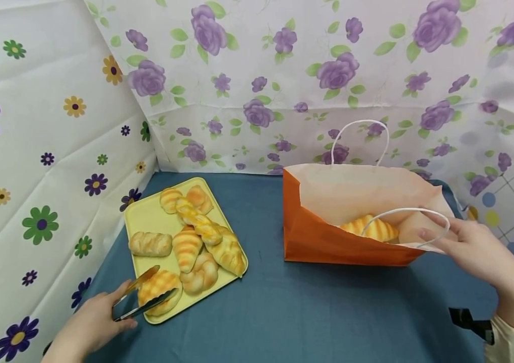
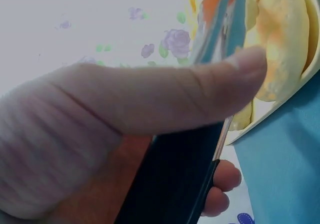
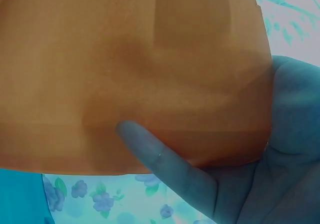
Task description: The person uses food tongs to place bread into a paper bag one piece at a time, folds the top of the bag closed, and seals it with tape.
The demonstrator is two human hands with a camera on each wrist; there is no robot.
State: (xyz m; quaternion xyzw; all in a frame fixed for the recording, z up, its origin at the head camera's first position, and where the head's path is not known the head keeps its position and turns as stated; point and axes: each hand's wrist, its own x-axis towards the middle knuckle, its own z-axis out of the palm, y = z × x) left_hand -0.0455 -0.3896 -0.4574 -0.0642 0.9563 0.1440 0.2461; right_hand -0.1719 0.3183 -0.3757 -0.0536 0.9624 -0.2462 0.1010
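Observation:
My left hand [image 1: 89, 322] holds a pair of tongs [image 1: 145, 306] at the lower left. The two arms of the tongs straddle a round scored bun [image 1: 161, 285] at the near corner of a yellow tray [image 1: 148, 214]. In the left wrist view, the thumb [image 2: 190, 94] presses along the dark handle, with fingertips on its far side. My right hand [image 1: 474, 247] grips the right rim of an orange paper bag [image 1: 329, 247], thumb inside the opening. Inside the bag lies a ridged bread [image 1: 375, 229]. The right wrist view shows a finger [image 3: 155, 151] against the bag's outside.
Several other breads share the tray, among them a pale roll [image 1: 150, 244], a croissant [image 1: 187, 249] and a knotted bun [image 1: 199, 274]. White cord handles [image 1: 360, 121] rise from the bag. A blue cloth [image 1: 257, 312] covers the table, and flowered sheets stand behind and at the left.

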